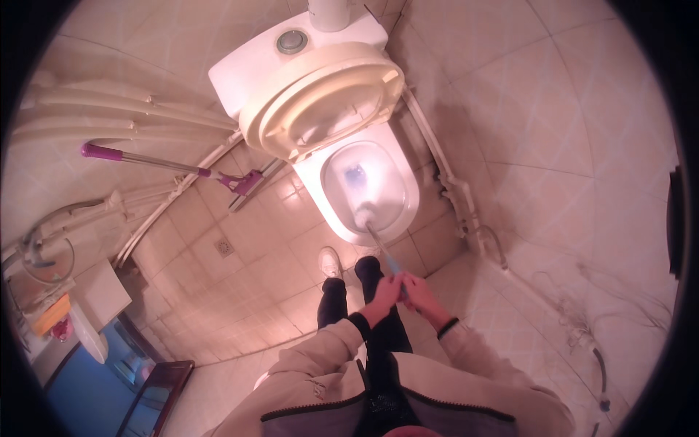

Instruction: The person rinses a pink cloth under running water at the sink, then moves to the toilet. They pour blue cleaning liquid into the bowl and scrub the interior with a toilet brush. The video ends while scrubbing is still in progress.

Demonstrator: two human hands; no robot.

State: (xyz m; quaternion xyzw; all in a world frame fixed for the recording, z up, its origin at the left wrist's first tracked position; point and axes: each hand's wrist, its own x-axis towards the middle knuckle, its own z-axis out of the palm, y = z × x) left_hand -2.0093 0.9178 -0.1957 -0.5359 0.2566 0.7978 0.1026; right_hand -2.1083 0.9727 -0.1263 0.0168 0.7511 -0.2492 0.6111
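Note:
Both of my hands are closed round the handle of a toilet brush [380, 245], just in front of the toilet. My left hand [383, 296] and my right hand [422, 297] sit side by side near the handle's upper end. The brush slants down into the white toilet bowl [412, 197], its pale head [364, 214] against the near inner wall. Bluish water [354, 175] shows at the bottom of the bowl. The yellowed seat [397, 80] and lid are raised against the tank [229, 76].
A purple-handled squeegee mop [145, 159] leans along the left wall near pipes [175, 191]. A floor drain [223, 247] lies in the tiles. More piping [460, 197] runs along the right wall. A washbasin area with an orange item [52, 313] stands at lower left.

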